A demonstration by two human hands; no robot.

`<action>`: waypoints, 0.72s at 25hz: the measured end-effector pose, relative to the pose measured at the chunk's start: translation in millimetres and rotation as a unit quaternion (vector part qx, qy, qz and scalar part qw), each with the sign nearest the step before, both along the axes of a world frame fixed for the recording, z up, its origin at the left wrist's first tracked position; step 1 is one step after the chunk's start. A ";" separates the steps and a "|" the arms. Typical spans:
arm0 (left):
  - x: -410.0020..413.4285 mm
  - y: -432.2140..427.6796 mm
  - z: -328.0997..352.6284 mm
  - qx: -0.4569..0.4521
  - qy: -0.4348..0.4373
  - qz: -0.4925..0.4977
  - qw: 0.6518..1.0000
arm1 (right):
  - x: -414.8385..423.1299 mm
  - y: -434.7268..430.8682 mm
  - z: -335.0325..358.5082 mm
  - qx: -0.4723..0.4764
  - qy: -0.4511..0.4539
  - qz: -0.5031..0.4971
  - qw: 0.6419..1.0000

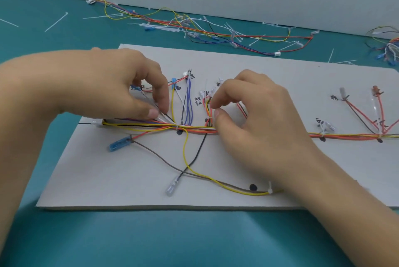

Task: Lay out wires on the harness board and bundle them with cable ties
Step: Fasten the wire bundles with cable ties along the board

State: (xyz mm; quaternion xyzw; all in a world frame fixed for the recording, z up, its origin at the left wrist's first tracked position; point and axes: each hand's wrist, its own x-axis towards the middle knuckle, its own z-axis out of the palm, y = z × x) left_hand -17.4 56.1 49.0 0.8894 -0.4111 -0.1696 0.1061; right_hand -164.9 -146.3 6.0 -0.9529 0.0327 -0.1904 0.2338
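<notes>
Wires (pixel 194 129) ran bundled across board (pixel 259 65) on teal table (pixel 64 234). Our left hand (pixel 121 87) pinched white strands (pixel 166 118); our right hand (pixel 259 119), just beside, pinched orange branch (pixel 208 104). Hands apart.

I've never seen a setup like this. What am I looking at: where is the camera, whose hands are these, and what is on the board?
There is no machine: a person works with bare hands, and the single picture comes from a camera worn on their head, looking down. A pale harness board lies on a teal table, with handwritten marks beside the wire ends. A wire bundle runs across it, cinched by a white cable tie. The left hand pinches strands of that bundle; the right hand pinches a red and yellow branch. A blue connector lies near the board's left edge. Behind the board lie loose cable ties and another wire harness.
</notes>
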 end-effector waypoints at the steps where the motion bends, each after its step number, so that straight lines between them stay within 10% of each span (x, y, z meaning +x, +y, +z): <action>1: 0.3 0.6 -1.9 0.007 -0.009 0.002 1.000 | 0.1 -2.4 0.2 0.009 -0.006 -0.001 1.000; 18: 33.9 4.8 -23.0 -0.095 0.008 0.136 0.986 | 0.6 -9.4 -0.4 0.037 -0.015 0.012 0.999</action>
